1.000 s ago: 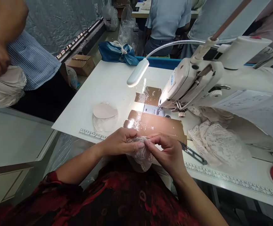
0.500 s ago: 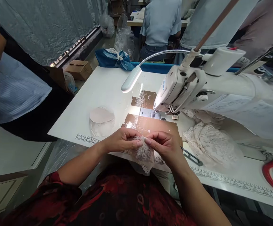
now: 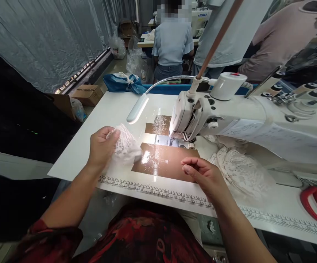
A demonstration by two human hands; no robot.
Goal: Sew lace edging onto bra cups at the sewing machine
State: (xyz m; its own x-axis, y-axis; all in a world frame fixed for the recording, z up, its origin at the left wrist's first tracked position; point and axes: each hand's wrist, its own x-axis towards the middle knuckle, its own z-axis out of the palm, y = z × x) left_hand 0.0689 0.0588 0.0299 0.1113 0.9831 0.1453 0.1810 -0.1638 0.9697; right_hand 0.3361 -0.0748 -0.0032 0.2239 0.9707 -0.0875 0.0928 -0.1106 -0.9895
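My left hand (image 3: 102, 146) is raised over the left part of the white table, its fingers and thumb closed on a white lace cup (image 3: 127, 143). The lace hangs to the right of my fingers, and its lower edge is blurred. My right hand (image 3: 202, 173) hovers over the right end of a taped brown cardboard piece (image 3: 163, 160). Its fingers are loosely curled, thumb and forefinger slightly apart, with nothing visible between them. Beyond the cardboard stands a white sewing machine (image 3: 196, 113), its needle area lit.
A pile of cream lace pieces (image 3: 240, 170) lies right of my right hand. Red-handled scissors (image 3: 315, 206) rest at the far right. A lamp (image 3: 138, 109) reaches over the table, and a ruler strip (image 3: 158, 191) follows the front edge. Several people sit or stand beyond.
My hands have separated: the left has carried the lace left, while the right has let go. The lace cup that lay on the table's left no longer shows separately. The view has shifted.
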